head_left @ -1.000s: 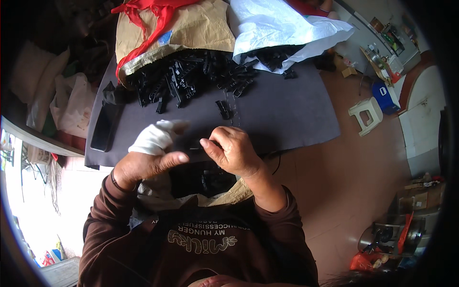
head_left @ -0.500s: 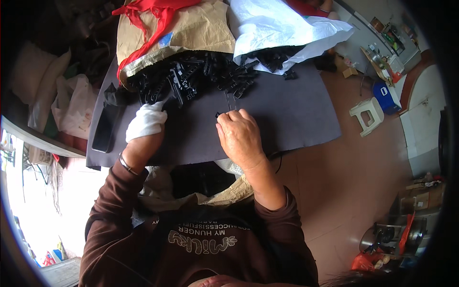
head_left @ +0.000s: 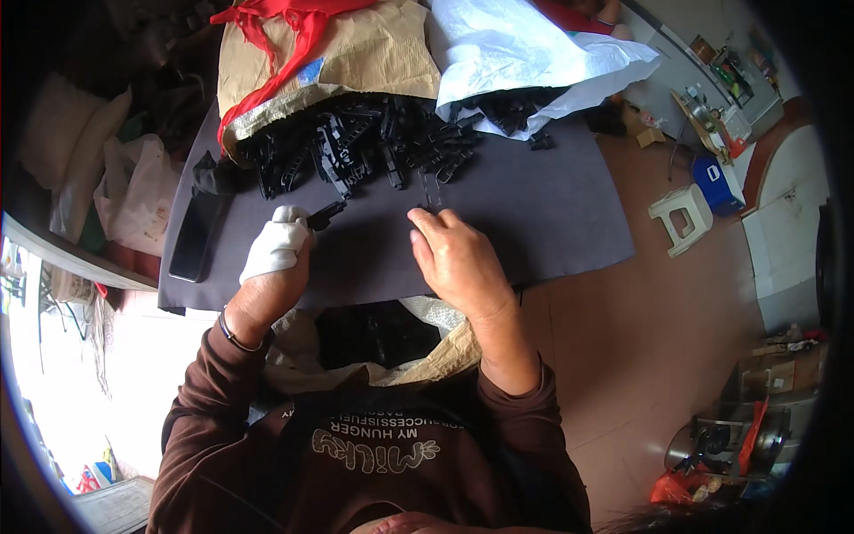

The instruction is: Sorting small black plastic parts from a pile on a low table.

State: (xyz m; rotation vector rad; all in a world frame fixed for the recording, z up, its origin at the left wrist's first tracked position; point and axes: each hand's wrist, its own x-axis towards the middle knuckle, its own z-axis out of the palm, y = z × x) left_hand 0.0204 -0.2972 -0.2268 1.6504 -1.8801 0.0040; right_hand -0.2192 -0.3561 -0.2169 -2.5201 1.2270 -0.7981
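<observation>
My left hand (head_left: 275, 242), in a white glove or wrap that leaves the thumb side bare, is closed on a black plastic part (head_left: 326, 215) that sticks out past the fingertips. My bare right hand (head_left: 463, 262) is over the middle of the grey tabletop (head_left: 560, 200), thumb and forefinger apart, with nothing visible between them. Just beyond its fingertips are two thin pale chain-like lines (head_left: 431, 187) and a small dark spot. A heap of black plastic parts (head_left: 342, 147) spills across the far side of the table.
A tan sack (head_left: 356, 53) with red cloth and a white sack (head_left: 525, 58) lie at the far edge. A phone (head_left: 195, 238) rests at the left. An open sack (head_left: 436, 356) holding dark contents is below the near edge. A white stool (head_left: 680, 222) stands right.
My left hand has drawn back from the heap and now shows a black plastic part. The small black piece beside my right fingertips is out of sight there, and those fingers have parted.
</observation>
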